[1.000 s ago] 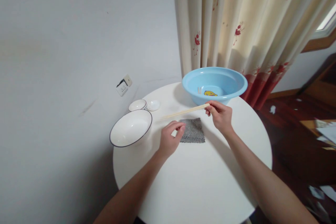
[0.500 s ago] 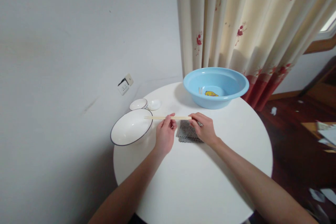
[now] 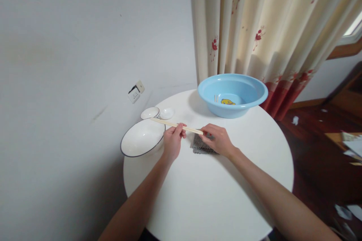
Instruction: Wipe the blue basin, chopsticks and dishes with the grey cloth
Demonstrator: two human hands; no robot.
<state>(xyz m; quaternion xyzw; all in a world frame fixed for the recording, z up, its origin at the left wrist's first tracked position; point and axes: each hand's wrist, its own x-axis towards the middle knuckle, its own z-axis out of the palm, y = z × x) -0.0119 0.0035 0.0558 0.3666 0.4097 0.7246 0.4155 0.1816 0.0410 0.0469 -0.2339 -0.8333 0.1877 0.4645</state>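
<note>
R hand [image 3: 216, 139] hides pt of grey cloth [image 3: 199, 144]; L hand [image 3: 172, 141] covers bit of chopsticks [image 3: 193, 130]. Forearms [image 3: 260, 180] & white tbl [image 3: 198, 196] cut off @ btm, curtain [image 3: 243, 26] @ top. Lg bowl [image 3: 141, 139] hides pt of sm bowl [image 3: 149, 113]. Papers [image 3: 354, 144] @ R edge blurry.

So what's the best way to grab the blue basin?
Probably by the rim, at its left and right ends, coming from the near side. The basin stands upright and its rim flares outward, leaving an overhang to hook under; the curtain hangs behind it.
</note>
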